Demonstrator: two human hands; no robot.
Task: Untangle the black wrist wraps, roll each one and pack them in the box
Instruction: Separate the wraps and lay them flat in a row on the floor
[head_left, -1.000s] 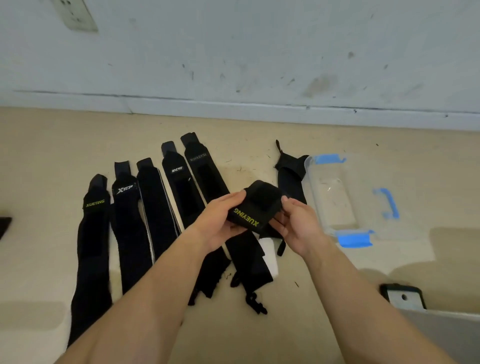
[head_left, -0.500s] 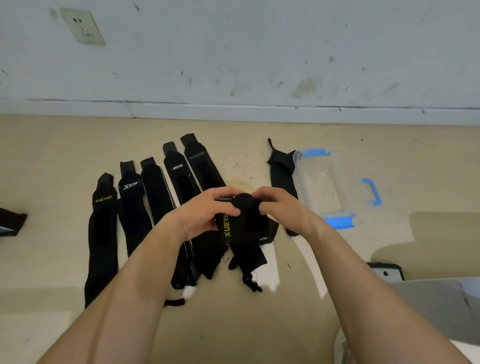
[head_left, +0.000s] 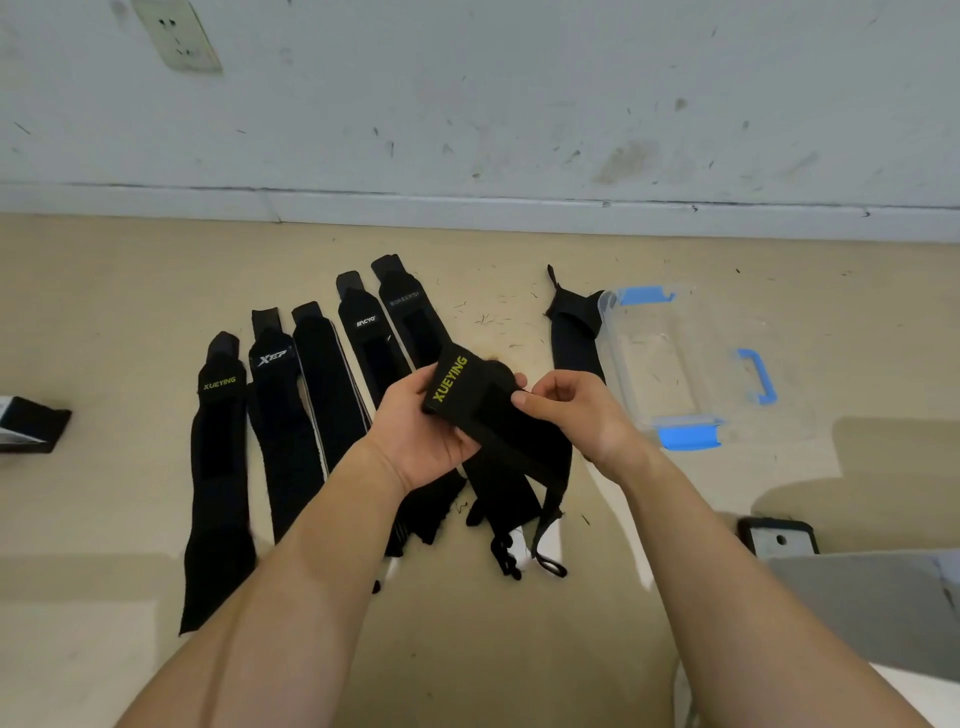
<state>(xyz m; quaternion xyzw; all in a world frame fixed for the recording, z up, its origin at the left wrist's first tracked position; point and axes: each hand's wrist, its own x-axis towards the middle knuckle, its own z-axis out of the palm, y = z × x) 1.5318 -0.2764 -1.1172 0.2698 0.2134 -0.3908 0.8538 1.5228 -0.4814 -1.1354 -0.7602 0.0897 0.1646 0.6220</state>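
A black wrist wrap with yellow XUEYING lettering (head_left: 470, 400) is held above the floor between both hands, its tail hanging down with a thumb loop at the end. My left hand (head_left: 423, 431) grips it from below on the left. My right hand (head_left: 569, 410) pinches its right edge with thumb and fingers. Several other black wraps (head_left: 311, 395) lie flat side by side on the beige floor to the left. One more wrap (head_left: 571, 332) lies against the clear plastic box with blue clips (head_left: 691, 358) on the right; nothing shows inside the box.
A grey wall with a skirting board runs across the back. A black object (head_left: 31, 431) lies at the left edge. A dark-framed device (head_left: 776, 538) and a grey surface (head_left: 872, 608) sit at the lower right.
The wrap has opened out from a tight bundle, its lettered end now turned up and its tail hanging loose. Both hands shifted slightly and the view came closer.
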